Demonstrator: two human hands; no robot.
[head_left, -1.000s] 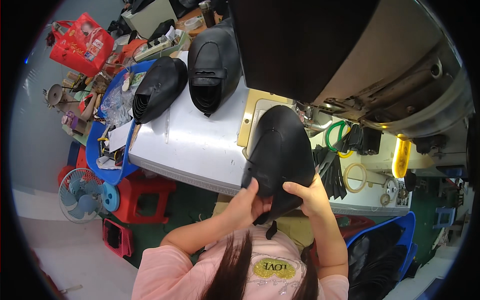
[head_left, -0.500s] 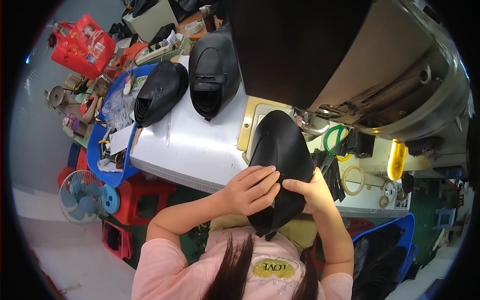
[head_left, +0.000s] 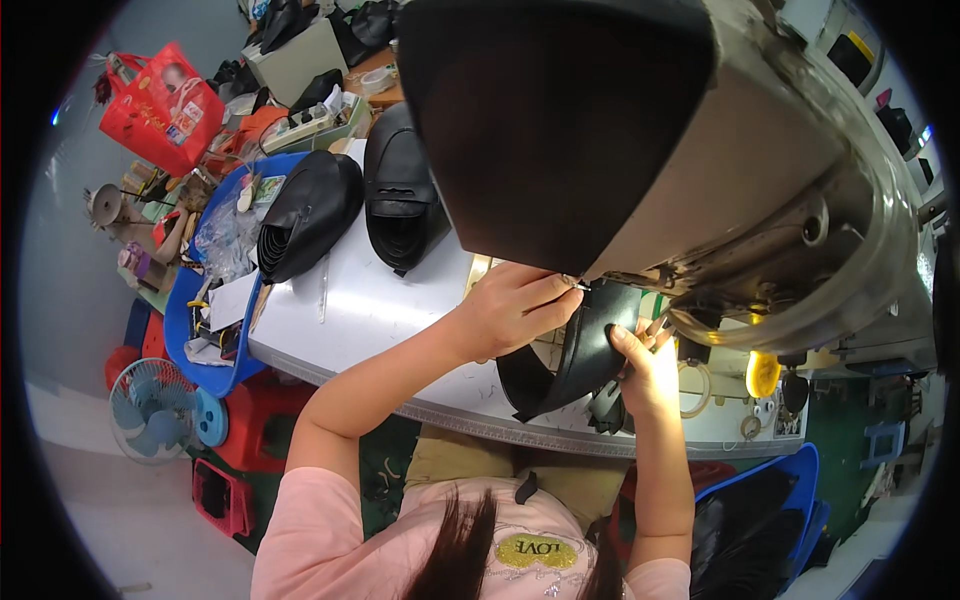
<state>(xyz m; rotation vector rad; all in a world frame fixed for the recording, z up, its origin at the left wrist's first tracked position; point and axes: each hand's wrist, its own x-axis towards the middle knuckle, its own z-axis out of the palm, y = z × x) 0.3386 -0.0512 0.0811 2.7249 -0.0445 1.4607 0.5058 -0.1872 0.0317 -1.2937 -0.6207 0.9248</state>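
A curved black leather shoe upper [head_left: 580, 350] is bent open above the white table, under the head of a sewing machine [head_left: 700, 180]. My right hand [head_left: 645, 370] grips its right side, with the thumb on the outer face and the fingers behind. My left hand [head_left: 520, 310] is closed at the fingertips beside the upper's far left edge, close under the machine head. A small shiny bit shows at those fingertips, and what they pinch is too small to tell. The needle area is mostly hidden by the machine head.
Two stacks of nested black uppers, one nearer [head_left: 310, 215] and one farther [head_left: 400, 190], lie left on the table [head_left: 350, 300]. A blue bin [head_left: 180, 330] with scraps adjoins its left edge. A fan [head_left: 155, 410] and red stool [head_left: 260, 425] stand below; a blue crate [head_left: 810, 480] holds black pieces.
The upper has moved from in front of my body to under the machine head and been turned, so its open side shows. My left hand has gone farther forward, to the machine.
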